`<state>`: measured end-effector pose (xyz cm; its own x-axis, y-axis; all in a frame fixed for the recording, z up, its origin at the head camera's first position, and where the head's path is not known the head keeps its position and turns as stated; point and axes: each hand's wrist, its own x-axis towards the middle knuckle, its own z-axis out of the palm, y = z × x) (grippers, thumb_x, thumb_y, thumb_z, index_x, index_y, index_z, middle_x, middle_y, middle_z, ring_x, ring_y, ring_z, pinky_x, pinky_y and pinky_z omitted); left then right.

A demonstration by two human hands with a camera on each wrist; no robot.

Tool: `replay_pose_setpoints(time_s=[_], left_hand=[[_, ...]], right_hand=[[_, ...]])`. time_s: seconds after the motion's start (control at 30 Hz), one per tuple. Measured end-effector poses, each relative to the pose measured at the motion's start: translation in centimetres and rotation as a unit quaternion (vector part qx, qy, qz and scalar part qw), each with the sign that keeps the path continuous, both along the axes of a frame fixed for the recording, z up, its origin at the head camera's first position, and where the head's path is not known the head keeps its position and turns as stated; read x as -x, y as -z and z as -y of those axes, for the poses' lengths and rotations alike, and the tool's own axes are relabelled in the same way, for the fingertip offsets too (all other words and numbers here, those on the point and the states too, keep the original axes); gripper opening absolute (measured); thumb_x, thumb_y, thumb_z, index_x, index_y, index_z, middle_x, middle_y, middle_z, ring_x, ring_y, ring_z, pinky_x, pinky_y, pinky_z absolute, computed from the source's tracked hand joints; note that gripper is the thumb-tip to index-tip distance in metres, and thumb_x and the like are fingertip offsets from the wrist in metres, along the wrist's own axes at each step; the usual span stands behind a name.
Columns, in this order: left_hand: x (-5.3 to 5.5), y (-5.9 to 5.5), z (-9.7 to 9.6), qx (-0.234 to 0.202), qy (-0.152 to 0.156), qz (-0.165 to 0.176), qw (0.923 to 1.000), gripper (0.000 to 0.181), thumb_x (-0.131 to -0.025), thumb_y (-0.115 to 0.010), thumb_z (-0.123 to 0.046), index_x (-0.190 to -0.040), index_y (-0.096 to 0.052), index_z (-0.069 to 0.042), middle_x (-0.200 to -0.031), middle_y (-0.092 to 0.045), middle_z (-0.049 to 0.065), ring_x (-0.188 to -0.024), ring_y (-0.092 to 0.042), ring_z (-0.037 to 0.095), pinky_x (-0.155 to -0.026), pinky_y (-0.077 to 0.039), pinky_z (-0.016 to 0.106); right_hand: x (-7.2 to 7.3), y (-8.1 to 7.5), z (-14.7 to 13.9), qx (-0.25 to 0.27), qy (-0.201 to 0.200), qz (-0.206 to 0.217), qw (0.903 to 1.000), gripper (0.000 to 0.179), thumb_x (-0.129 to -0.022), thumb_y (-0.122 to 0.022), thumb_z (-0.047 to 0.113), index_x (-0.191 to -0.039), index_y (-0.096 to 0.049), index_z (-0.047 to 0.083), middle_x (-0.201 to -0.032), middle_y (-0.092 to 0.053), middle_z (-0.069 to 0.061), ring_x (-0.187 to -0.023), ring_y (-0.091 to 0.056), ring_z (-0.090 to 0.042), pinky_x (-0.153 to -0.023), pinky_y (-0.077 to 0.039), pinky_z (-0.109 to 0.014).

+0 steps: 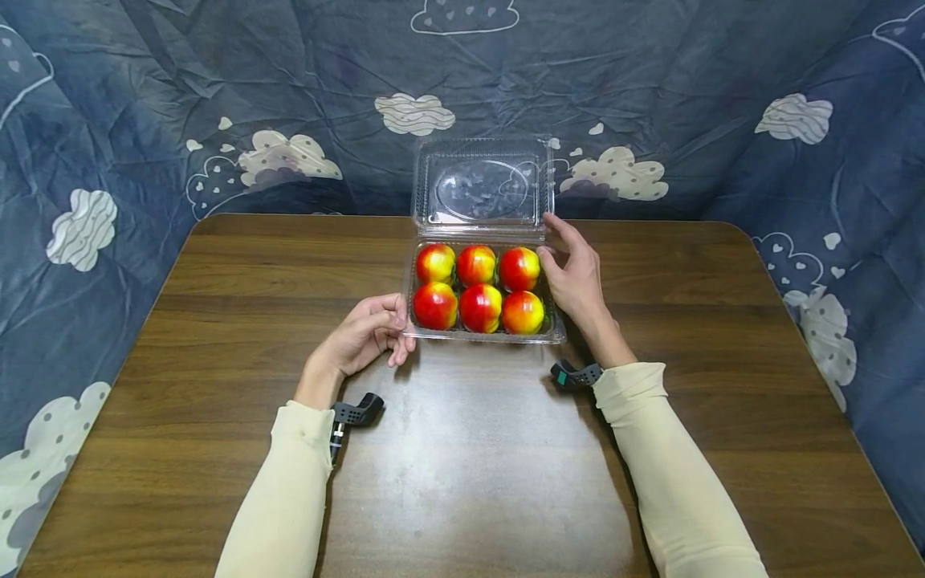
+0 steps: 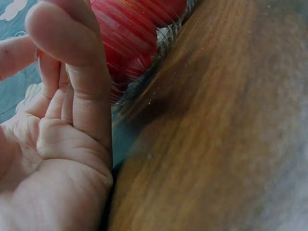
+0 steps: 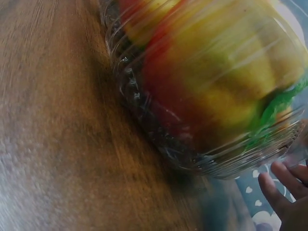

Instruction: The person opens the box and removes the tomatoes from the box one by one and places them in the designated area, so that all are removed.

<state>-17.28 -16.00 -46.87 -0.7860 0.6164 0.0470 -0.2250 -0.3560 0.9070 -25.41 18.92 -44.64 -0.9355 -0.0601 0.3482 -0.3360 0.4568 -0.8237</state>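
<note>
A clear plastic clamshell container (image 1: 486, 338) lies on the table with its lid (image 1: 480, 189) raised and tipped back. Several shiny red-and-yellow apples (image 1: 480, 308) sit inside in two rows. At the front left corner my left hand (image 1: 364, 331) pinches the rim between thumb and index finger, the other fingers loosely bent below. By the back right corner is my right hand (image 1: 576, 273), thumb at the side rim and index fingertip at the lid's lower corner. The right wrist view shows an apple (image 3: 207, 82) with a green leaf-like piece (image 3: 276, 110) behind ribbed plastic.
The brown wooden table (image 1: 462, 466) has rounded back corners. A dark blue cloth (image 1: 347, 72) with cloud prints hangs behind it and at both sides. The raised lid stands near the table's back edge. Black wrist straps (image 1: 576, 374) sit at both cuffs.
</note>
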Motion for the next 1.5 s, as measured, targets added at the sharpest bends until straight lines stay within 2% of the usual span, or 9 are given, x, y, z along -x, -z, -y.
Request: replay_pose_setpoints(time_s=[0.2,0.5,0.97,1.5], left_hand=[[-0.05,-0.06,-0.07,0.001,-0.003,0.001,1.0,0.017,-0.098,-0.038,0.005,-0.087,-0.05,-0.001,-0.076,-0.073,0.011,-0.055,-0.066,0.018,-0.05,-0.057,0.026],[0.0,-0.02,-0.04,-0.001,-0.001,0.002,1.0,0.018,-0.098,-0.038,0.005,-0.086,-0.05,-0.001,-0.076,-0.073,0.011,-0.055,-0.066,0.018,-0.05,-0.056,0.026],[0.02,-0.07,-0.02,0.001,-0.002,0.001,1.0,0.018,-0.098,-0.039,0.004,-0.086,-0.051,-0.003,-0.076,-0.073,0.011,-0.055,-0.066,0.019,-0.05,-0.057,0.027],[0.05,-0.2,-0.02,-0.009,0.004,0.014,0.9999,0.024,-0.099,-0.035,0.007,-0.087,-0.053,-0.004,-0.074,-0.072,0.009,-0.047,-0.062,0.016,-0.042,-0.05,0.023]], right_hand=[[-0.06,0.26,-0.22,-0.006,-0.002,0.005,1.0,0.052,-0.103,-0.063,0.005,-0.154,-0.052,0.008,-0.152,-0.058,-0.015,-0.134,-0.061,-0.038,-0.115,-0.049,-0.056],[0.08,0.4,-0.27,-0.011,-0.003,0.02,0.9997,0.051,-0.106,-0.06,0.01,-0.156,-0.051,0.01,-0.154,-0.056,-0.015,-0.137,-0.057,-0.041,-0.116,-0.046,-0.06],[0.08,0.46,-0.34,-0.016,0.003,0.068,0.9976,0.048,-0.109,-0.056,0.021,-0.156,-0.052,0.013,-0.156,-0.055,-0.014,-0.14,-0.057,-0.036,-0.118,-0.046,-0.052],[0.03,0.41,-0.34,-0.007,-0.003,0.071,0.9974,0.047,-0.109,-0.055,0.022,-0.155,-0.052,0.012,-0.158,-0.054,-0.012,-0.142,-0.054,-0.035,-0.121,-0.043,-0.052]])
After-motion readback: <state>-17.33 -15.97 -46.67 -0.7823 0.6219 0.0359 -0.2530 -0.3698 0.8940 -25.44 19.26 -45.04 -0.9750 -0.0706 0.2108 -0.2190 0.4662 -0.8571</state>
